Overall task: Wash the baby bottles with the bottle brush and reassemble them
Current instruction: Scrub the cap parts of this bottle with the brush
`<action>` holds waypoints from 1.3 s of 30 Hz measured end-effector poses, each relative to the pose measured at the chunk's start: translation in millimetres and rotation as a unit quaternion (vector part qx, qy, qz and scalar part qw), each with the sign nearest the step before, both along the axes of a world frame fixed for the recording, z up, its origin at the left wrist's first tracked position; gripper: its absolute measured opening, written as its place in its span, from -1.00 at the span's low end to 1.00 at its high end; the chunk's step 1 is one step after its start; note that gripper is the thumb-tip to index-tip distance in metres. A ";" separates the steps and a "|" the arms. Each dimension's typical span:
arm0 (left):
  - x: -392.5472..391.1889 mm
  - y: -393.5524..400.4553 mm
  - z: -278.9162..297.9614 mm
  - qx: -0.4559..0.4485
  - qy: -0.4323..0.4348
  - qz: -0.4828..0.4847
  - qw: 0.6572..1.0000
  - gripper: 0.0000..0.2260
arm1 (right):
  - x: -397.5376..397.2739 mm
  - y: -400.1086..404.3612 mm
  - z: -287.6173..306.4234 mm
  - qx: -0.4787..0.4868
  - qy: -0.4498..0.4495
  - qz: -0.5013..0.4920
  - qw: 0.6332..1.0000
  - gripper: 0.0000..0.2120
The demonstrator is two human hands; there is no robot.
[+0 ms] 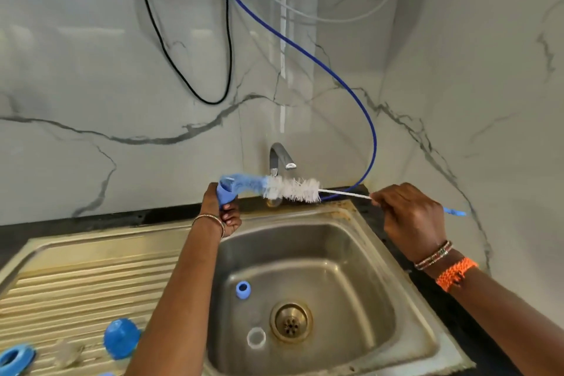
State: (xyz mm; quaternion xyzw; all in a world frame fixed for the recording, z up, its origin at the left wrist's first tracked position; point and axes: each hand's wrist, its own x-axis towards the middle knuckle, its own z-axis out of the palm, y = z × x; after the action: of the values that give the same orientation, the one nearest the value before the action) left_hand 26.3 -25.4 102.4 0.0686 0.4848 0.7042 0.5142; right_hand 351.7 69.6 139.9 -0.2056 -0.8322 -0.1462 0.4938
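Two hands work above the sink (360, 217). Our left hand (224, 210) curls around a small blue bottle part (225, 192), held up just under the faucet (279, 159). Our right hand (409, 217) pinches the thin wire stem of the bottle brush (293, 189), whose blue tip sits in the part's mouth while the white bristles lie outside it. No water is visibly running. A blue ring (243, 289) and a clear ring (256, 338) lie in the basin near the drain (291, 322); a blue cap (121, 338) and another blue ring (15, 357) rest on the drainboard (76, 278). We judge the risks as these: pinching so far back, the stem may flex and flick spray, the wet part may slip into the basin, and the small rings could wash toward the drain.
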 end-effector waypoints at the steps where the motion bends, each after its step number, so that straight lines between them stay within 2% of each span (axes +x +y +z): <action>1: -2.4 -1.9 2.0 0.002 0.002 0.001 1.000 -0.62 | -1.5 -2.3 0.9 -0.003 -0.003 -0.005 1.000 -0.75; 6: -15.5 -9.4 7.9 0.001 0.040 -0.031 0.999 -0.59 | -11.8 -6.2 -1.9 -0.051 -0.017 0.016 0.998 -0.72; 11: -18.2 -4.2 20.8 -0.071 0.124 -0.004 0.990 -0.61 | -26.1 3.5 10.2 0.051 -0.083 -0.012 0.995 -0.83; 14: -15.7 6.6 23.4 -0.097 0.155 0.015 0.983 -0.65 | -54.1 9.5 32.8 0.076 -0.091 -0.042 0.992 -0.73; 17: -20.2 8.1 18.4 -0.055 0.135 0.046 0.988 -0.63 | -69.9 17.4 46.3 0.035 -0.072 -0.023 0.996 -0.76; 19: -25.4 4.0 17.5 -0.007 0.122 0.049 0.991 -0.65 | -67.8 27.7 45.5 0.026 -0.086 -0.043 0.995 -0.95; 20: -27.5 0.7 18.2 0.011 0.123 0.043 0.991 -0.66 | -65.9 34.2 45.5 0.020 -0.093 -0.091 0.991 -0.87; 22: -28.2 -6.3 19.2 0.028 0.137 0.031 0.990 -0.68 | -60.2 44.2 46.4 -0.028 -0.130 -0.217 0.967 -0.56; 24: -28.6 -8.7 15.8 0.025 0.140 0.058 0.988 -0.68 | -60.8 48.2 51.7 -0.069 -0.147 -0.257 0.953 -0.40; 26: -33.2 -9.1 7.4 0.024 0.095 0.114 0.989 -0.72 | -65.6 44.5 49.9 -0.082 -0.145 -0.189 0.968 -0.48; 29: -46.5 -6.3 -4.9 0.067 -0.015 0.164 0.984 -0.73 | -70.9 32.3 27.4 -0.038 -0.169 -0.018 0.985 -0.82; 30: -51.0 -6.3 -9.7 0.064 -0.025 0.174 0.982 -0.74 | -70.4 27.0 15.7 -0.046 -0.182 -0.008 0.982 -0.88; 32: -52.6 -7.3 -15.1 0.074 -0.034 0.189 0.978 -0.78 | -69.0 14.6 -2.4 -0.143 -0.185 -0.051 0.971 -0.90; 33: -52.4 -6.3 -16.9 0.090 -0.039 0.197 0.975 -0.78 | -69.5 12.7 -10.6 -0.199 -0.183 -0.090 0.959 -0.84; 35: -45.1 -8.6 -22.2 0.113 -0.044 0.197 0.973 -0.77 | -69.5 13.5 -22.4 -0.323 -0.224 -0.132 0.910 -0.77; 38: -40.1 -16.3 -38.9 0.157 -0.053 0.192 0.967 -0.77 | -66.3 16.1 -28.3 -0.566 -0.285 -0.045 0.772 -0.71; 39: -39.9 -19.5 -46.4 0.165 -0.055 0.184 0.967 -0.74 | -64.4 16.0 -34.0 -0.580 -0.275 -0.033 0.766 -0.73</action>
State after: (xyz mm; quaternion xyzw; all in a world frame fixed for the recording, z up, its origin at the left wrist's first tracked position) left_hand -13.6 -44.8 55.9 0.0233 0.3369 0.8595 0.3837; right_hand 287.4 85.7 105.9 -0.4311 -0.8514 0.2977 0.0256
